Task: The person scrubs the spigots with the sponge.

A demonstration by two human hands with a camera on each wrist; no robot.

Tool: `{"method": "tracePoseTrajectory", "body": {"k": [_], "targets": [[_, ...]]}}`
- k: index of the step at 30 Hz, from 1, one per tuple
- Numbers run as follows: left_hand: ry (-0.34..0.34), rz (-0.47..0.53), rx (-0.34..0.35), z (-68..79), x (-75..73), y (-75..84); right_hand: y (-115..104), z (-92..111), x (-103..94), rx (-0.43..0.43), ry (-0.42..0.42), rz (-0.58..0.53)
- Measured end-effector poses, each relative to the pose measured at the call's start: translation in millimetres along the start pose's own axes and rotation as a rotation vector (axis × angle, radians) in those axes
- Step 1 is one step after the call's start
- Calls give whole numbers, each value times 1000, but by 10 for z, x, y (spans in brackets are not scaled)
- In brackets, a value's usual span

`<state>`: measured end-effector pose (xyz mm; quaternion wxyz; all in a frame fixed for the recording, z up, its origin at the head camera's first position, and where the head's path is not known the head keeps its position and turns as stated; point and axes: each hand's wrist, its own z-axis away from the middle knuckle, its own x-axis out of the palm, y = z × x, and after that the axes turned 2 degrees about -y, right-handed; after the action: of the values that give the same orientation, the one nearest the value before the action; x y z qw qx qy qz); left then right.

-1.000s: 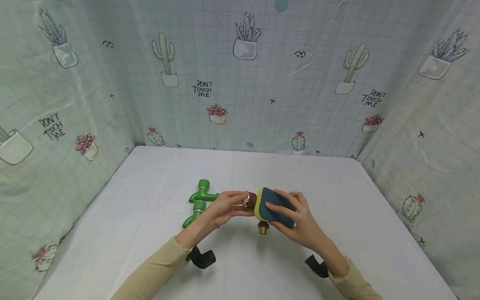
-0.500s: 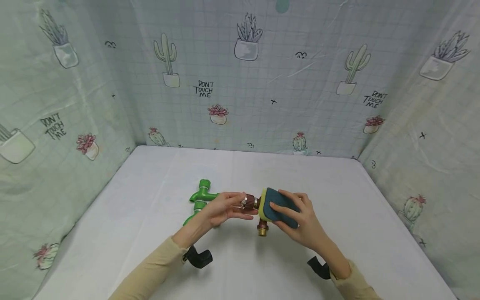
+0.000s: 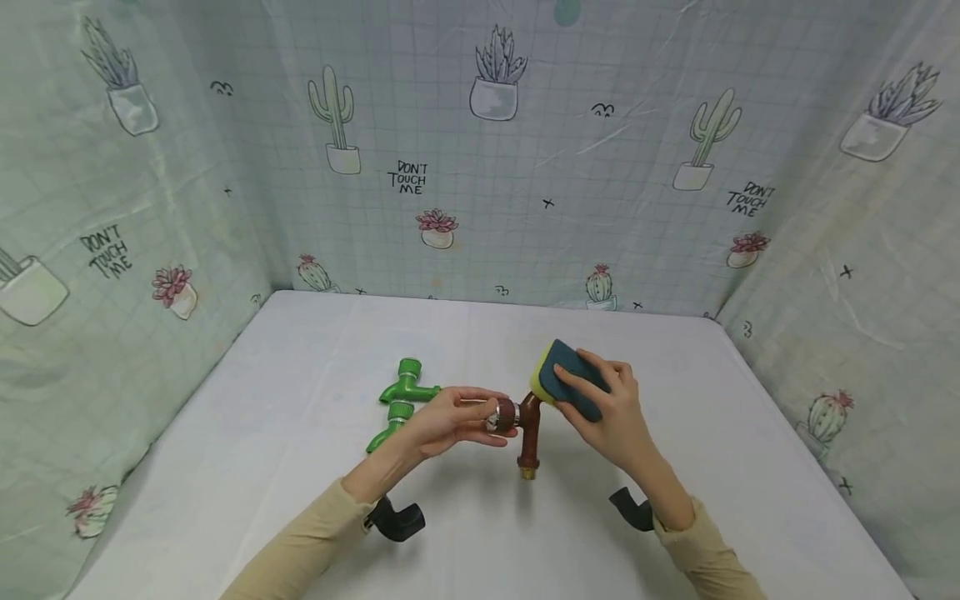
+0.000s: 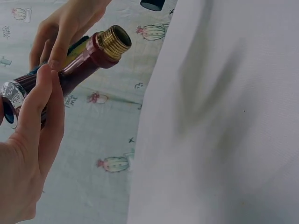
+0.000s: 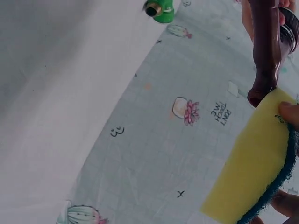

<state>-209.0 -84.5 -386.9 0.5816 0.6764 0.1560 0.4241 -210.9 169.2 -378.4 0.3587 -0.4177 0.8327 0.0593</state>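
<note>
My left hand [image 3: 457, 419] grips a brown faucet [image 3: 530, 437] by its ribbed knob with a silver cap, holding it above the table. The faucet's brass threaded end [image 4: 113, 42] points toward the viewer in the head view. In my right hand [image 3: 611, 408] is a sponge [image 3: 576, 375], yellow on one side and dark blue-green on the other, pinched between thumb and fingers. Its yellow side [image 5: 252, 158] meets the faucet's spout end [image 5: 261, 93] in the right wrist view.
Two green faucets [image 3: 406, 385] lie on the white table [image 3: 600, 533] left of the hands, partly behind the left arm. A black curved piece [image 3: 397, 521] lies by the left forearm, another black piece [image 3: 632, 510] by the right. A cactus-print cloth [image 3: 637, 233] surrounds the table.
The sponge has moved up and right, from the faucet's middle to its spout end, uncovering the brown body. My left hand keeps hold of the knob, tilted slightly lower.
</note>
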Motion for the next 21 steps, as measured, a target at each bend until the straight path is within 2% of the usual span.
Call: {"method": "tracePoseTrajectory", "body": {"k": [4,8,12,16,21], "targets": [[22,-38,13,4,-16,36,27,-32,-46,26,-48,-79],[89,-53,15,5,-35,61,53,-6,-97,5,-139,-141],[107,-61,10,19,-32,64,53,27,-130,-30,-197,-154],[146,-96,14,40,-9,72,17,24,-130,-88,-223,-129],[177,-147,2,8,28,50,-79,22,-98,-168,-225,-34]]}}
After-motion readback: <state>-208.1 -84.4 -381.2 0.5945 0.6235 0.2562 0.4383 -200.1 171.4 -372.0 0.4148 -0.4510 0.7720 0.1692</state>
